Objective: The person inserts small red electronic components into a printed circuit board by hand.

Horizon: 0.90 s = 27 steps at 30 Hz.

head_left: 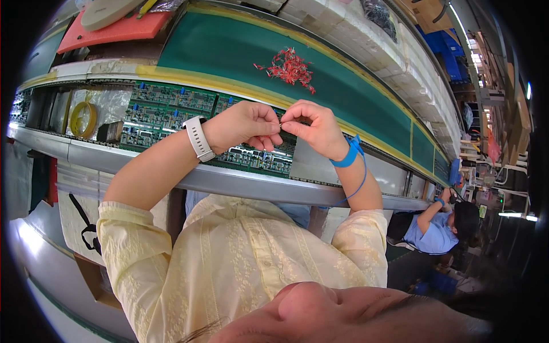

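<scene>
Nearest was a cream shirt with a pale raised pattern, its sleeves ending near the elbows. Just past it ran a grey metal rail, and both bare forearms reached across it. A white watch circled the left wrist; a blue band circled the right one, with a thin blue cord curving down from it.

The left hand and the right hand were together at the fingertips, thumb and forefinger of each pinched on a small part (too tiny to make out its shape). That part was held above the green circuit boards, which lay side by side in the track beyond the rail. To the left in the same track stood a yellow ring of tape.

Beyond the track stretched a long green mat with yellow edges. A loose heap of small red pieces lay on it, ahead of the hands and apart from them. At the far left, a round beige disc rested on a red slab. White blocks lined the mat's far side. Off to the right, a co-worker in a light blue top sat along the same line.
</scene>
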Tool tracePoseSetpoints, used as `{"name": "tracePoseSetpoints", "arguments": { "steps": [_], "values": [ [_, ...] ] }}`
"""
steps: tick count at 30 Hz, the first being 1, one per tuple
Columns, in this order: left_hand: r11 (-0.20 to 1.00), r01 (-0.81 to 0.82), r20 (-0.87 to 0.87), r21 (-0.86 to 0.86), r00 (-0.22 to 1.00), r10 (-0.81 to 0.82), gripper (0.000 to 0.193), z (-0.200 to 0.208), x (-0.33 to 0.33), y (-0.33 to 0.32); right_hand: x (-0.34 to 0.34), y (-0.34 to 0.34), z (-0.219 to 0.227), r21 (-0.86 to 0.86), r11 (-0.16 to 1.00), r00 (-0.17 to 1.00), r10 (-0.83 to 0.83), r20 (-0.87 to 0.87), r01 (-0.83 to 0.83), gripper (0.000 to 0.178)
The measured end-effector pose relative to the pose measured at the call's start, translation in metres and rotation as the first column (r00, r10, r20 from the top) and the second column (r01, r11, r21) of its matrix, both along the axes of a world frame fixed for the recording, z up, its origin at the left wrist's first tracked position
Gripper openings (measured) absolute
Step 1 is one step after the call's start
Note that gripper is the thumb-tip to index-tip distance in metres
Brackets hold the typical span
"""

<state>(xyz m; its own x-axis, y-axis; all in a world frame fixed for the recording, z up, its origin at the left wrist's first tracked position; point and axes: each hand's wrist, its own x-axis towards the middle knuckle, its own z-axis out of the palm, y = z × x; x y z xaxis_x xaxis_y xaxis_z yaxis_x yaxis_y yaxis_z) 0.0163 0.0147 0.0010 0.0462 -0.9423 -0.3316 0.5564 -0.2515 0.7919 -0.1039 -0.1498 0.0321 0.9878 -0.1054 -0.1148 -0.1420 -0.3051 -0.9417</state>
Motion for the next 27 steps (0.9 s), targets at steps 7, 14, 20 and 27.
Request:
{"name": "tracePoseSetpoints", "arguments": {
  "steps": [7, 14, 20, 27],
  "values": [
    [0.999, -0.052, -0.027, 0.017, 0.998, 0.052, 0.017, 0.001, 0.001, -0.001, -0.008, 0.005, 0.003, -0.024, 0.996, 0.992, -0.083, 0.099, 0.085, 0.007],
    [0.963, -0.271, -0.054, -0.004, 0.961, 0.271, 0.013, -0.007, 0.007, -0.001, -0.022, 0.035, 0.002, -0.508, 0.782, 0.888, 0.455, 0.067, -0.362, 0.012],
    [0.950, -0.310, -0.063, 0.037, 0.948, 0.312, 0.016, -0.001, 0.007, -0.001, -0.019, 0.039, -0.006, -0.569, 0.728, 0.874, 0.485, 0.031, -0.383, 0.010],
    [0.957, -0.287, -0.028, 0.037, 0.957, 0.288, 0.023, 0.000, 0.008, -0.001, -0.018, 0.039, -0.010, -0.591, 0.711, 0.866, 0.498, 0.041, -0.380, 0.011]
  ]
}}
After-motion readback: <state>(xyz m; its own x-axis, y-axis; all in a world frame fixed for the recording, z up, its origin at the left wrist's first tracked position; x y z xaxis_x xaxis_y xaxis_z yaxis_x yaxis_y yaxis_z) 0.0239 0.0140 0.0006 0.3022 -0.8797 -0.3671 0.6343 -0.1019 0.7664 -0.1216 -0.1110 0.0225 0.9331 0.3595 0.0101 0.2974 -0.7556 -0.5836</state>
